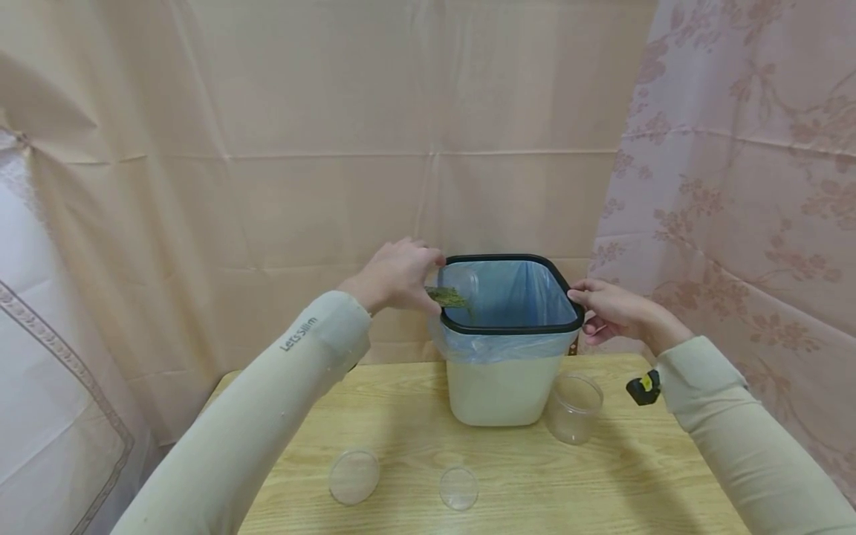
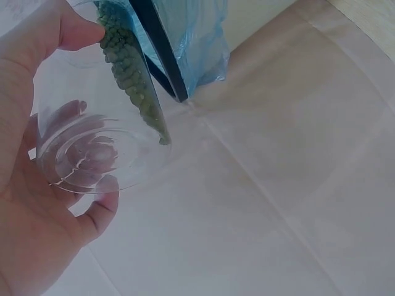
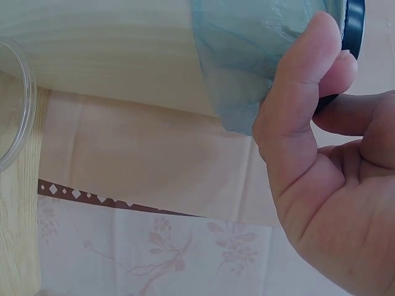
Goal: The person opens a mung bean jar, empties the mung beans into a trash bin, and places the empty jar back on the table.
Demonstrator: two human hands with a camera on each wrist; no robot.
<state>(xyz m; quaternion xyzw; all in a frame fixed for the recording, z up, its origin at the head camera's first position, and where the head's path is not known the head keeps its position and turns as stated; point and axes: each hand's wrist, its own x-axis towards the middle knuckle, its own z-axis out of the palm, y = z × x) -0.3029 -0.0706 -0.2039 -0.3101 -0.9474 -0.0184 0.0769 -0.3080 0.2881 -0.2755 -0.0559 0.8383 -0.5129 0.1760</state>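
My left hand (image 1: 401, 276) grips a clear plastic jar (image 2: 102, 148), tipped over the left rim of a cream trash can (image 1: 504, 390). Small green pellets (image 2: 129, 74) lie along the jar's lower side, toward its mouth, and show as a green heap (image 1: 449, 297) at the can's opening in the head view. A blue plastic bag (image 1: 521, 286) lines the can, folded out under its black rim (image 1: 515, 329). On the can's right side, my right hand (image 1: 615, 310) pinches that rim between thumb and fingers.
Beside the can's right side stands an empty clear jar (image 1: 575, 409). Two clear round lids (image 1: 354, 477) (image 1: 458, 488) lie nearer the front of the wooden table (image 1: 401, 438). Beige curtain cloth (image 1: 321, 186) hangs close behind the table, with flowered cloth (image 1: 756, 223) at the right.
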